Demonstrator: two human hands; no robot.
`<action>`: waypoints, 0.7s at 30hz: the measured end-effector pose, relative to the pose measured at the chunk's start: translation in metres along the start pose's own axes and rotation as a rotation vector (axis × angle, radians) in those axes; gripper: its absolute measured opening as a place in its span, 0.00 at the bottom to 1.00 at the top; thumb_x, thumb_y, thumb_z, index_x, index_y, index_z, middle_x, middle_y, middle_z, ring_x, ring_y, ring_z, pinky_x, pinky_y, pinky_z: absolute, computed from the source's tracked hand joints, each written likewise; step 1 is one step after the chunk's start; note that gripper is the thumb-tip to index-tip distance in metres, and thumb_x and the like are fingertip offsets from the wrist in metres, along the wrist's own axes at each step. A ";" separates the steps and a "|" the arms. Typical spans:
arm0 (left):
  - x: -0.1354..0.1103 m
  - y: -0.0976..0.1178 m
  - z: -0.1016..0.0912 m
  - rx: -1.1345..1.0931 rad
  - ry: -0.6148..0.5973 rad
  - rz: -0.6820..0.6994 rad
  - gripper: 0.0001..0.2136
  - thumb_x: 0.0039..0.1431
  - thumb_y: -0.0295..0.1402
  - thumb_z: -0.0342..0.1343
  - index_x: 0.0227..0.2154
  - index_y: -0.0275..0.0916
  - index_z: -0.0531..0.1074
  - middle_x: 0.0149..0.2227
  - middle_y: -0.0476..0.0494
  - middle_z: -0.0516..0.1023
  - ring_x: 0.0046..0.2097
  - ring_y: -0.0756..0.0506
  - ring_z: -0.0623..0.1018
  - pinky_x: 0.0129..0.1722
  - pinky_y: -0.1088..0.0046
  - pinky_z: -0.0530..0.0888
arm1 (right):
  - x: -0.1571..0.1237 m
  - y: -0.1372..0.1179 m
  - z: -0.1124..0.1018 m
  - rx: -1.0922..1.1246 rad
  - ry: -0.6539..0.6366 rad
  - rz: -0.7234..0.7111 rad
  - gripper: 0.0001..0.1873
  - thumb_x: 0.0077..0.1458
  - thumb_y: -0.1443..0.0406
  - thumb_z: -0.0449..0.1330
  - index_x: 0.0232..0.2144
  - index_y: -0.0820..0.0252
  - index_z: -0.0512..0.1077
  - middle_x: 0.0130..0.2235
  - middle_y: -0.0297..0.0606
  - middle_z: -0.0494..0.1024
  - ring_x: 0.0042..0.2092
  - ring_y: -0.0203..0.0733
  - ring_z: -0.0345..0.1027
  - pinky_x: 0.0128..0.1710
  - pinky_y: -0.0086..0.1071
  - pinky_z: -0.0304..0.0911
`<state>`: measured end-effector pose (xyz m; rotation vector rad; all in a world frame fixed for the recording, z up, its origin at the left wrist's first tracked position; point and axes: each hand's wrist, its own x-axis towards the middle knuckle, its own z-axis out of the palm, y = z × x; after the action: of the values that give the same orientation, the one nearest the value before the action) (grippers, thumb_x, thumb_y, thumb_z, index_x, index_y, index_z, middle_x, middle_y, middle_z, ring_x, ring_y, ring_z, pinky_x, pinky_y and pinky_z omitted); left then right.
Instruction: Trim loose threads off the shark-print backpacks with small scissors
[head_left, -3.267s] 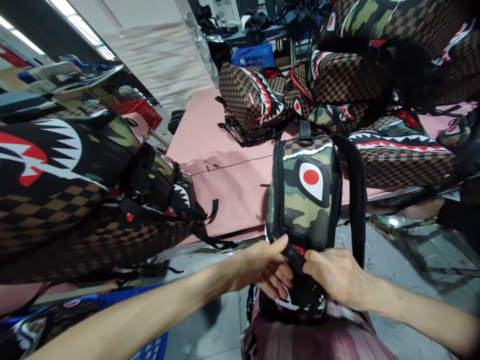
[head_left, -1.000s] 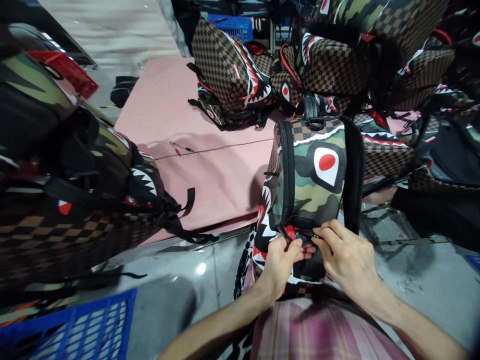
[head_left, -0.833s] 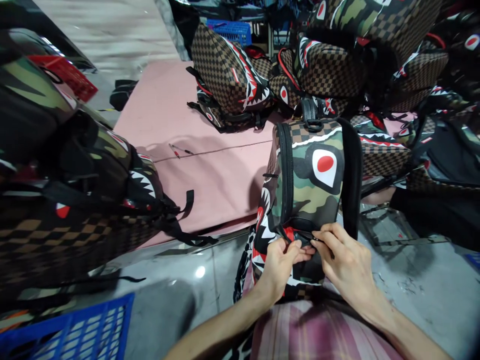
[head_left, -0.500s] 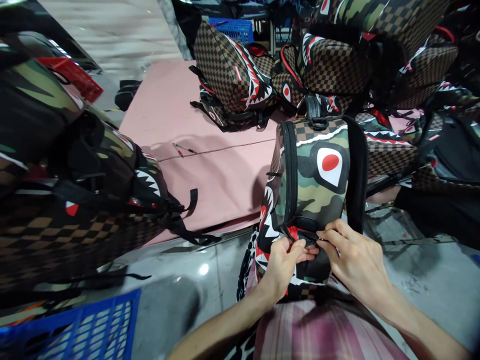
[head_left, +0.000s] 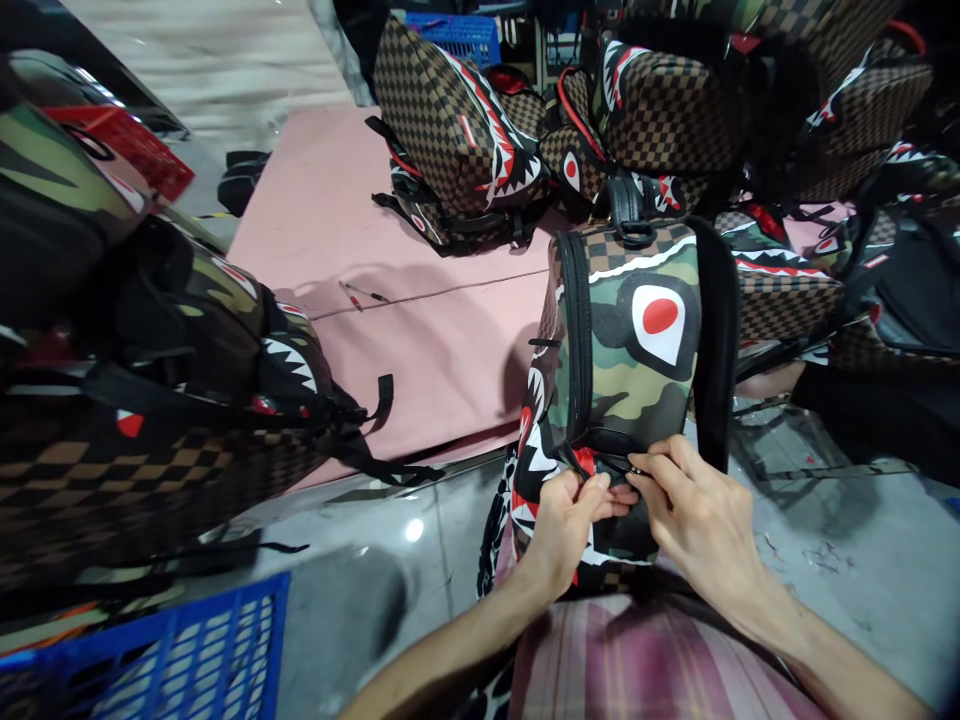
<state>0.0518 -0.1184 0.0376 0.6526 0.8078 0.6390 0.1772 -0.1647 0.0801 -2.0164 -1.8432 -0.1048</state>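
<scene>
Camouflage backpack [head_left: 637, 400]: in front of the person, its lower end at the plaid cloth [head_left: 622, 660] over the lap, just beside the near edge of the pink table [head_left: 420, 380].
Long axis: runs away from the person, from the lap up toward the table, close to straight ahead.
Handle [head_left: 628, 212]: at the far end, so the bag's top points away from the person.
Eye panel [head_left: 660, 318]: a side face, turned up toward the person.
Shark teeth [head_left: 536, 450]: on the face turned to the person's left.
Shoulder strap [head_left: 718, 340]: along the right side.
Side pocket [head_left: 615, 468]: partly open, red lining showing at its left corner.
Left hand [head_left: 564, 520]: thumb and fingers closed in a pinch on the pocket's lower edge.
Right hand [head_left: 694, 510]: thumb and forefinger pinched together at the pocket's right end; the exact part held is too small to tell.
</scene>
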 end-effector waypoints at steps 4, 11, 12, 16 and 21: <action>-0.002 0.000 0.001 -0.001 0.094 -0.039 0.14 0.52 0.38 0.59 0.30 0.28 0.69 0.29 0.35 0.78 0.36 0.40 0.79 0.39 0.64 0.75 | 0.000 0.008 -0.010 0.081 0.113 0.112 0.10 0.59 0.65 0.52 0.39 0.61 0.72 0.36 0.37 0.73 0.32 0.34 0.69 0.28 0.26 0.60; -0.004 0.002 0.005 -0.034 0.105 -0.029 0.14 0.50 0.38 0.60 0.31 0.29 0.69 0.30 0.37 0.77 0.36 0.41 0.79 0.40 0.62 0.75 | 0.005 0.005 -0.031 -0.124 -0.120 0.011 0.12 0.59 0.64 0.51 0.41 0.57 0.72 0.39 0.36 0.75 0.34 0.36 0.70 0.25 0.28 0.59; -0.004 0.002 0.005 -0.047 0.095 -0.022 0.15 0.50 0.38 0.61 0.31 0.29 0.70 0.30 0.38 0.77 0.36 0.41 0.79 0.41 0.62 0.74 | 0.006 0.002 -0.031 -0.173 -0.138 0.006 0.12 0.59 0.64 0.51 0.42 0.57 0.72 0.39 0.36 0.75 0.34 0.37 0.70 0.25 0.28 0.58; -0.002 0.000 0.003 -0.058 0.055 -0.008 0.16 0.48 0.40 0.61 0.31 0.30 0.70 0.31 0.39 0.77 0.35 0.43 0.78 0.40 0.63 0.74 | 0.011 -0.006 -0.028 -0.295 -0.184 -0.018 0.12 0.58 0.63 0.53 0.41 0.60 0.72 0.35 0.39 0.76 0.33 0.39 0.69 0.25 0.30 0.56; -0.002 -0.002 0.000 -0.027 0.051 0.031 0.14 0.50 0.40 0.59 0.29 0.32 0.69 0.29 0.41 0.76 0.33 0.44 0.78 0.37 0.65 0.75 | 0.017 -0.011 -0.027 -0.281 -0.255 0.008 0.12 0.58 0.62 0.52 0.37 0.57 0.75 0.30 0.35 0.76 0.27 0.37 0.69 0.20 0.30 0.47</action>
<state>0.0516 -0.1208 0.0375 0.6279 0.8363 0.6962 0.1750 -0.1573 0.1134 -2.3190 -2.0732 -0.1141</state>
